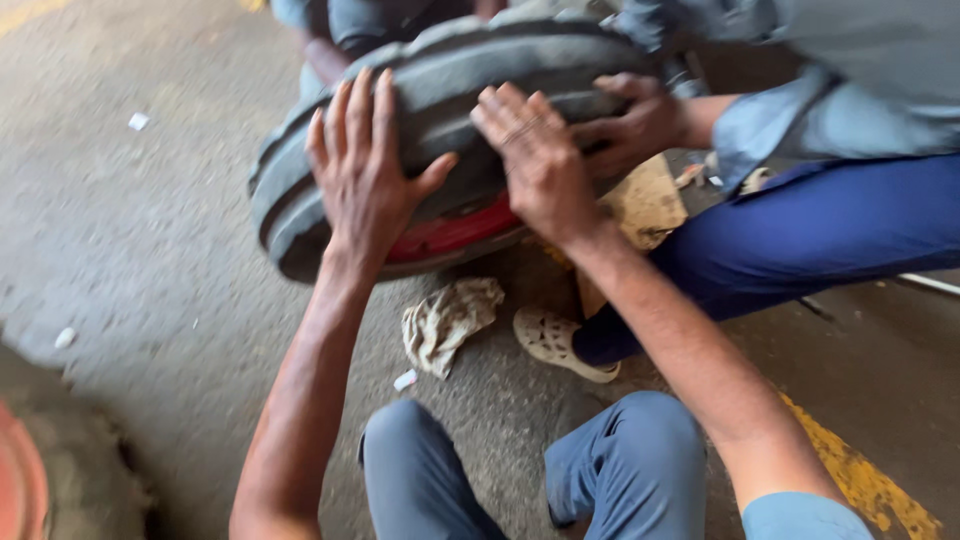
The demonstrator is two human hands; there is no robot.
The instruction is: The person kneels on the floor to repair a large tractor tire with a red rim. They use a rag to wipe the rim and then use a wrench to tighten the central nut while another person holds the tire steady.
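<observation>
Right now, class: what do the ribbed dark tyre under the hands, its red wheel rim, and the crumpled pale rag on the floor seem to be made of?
Ribbed dark tyre: apparently rubber, matt grey-black, deep moulded ribs. Red wheel rim: probably painted metal, smooth with slight sheen. Crumpled pale rag: woven cloth, soft folds, stained. Both hands, left hand and right hand, press flat on the tyre.

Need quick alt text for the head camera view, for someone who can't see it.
Both of the wearer's hands, left hand and right hand, press flat on a ribbed black tyre with a red rim. A co-worker's hand grips its far side. A crumpled rag lies on the concrete floor.
</observation>
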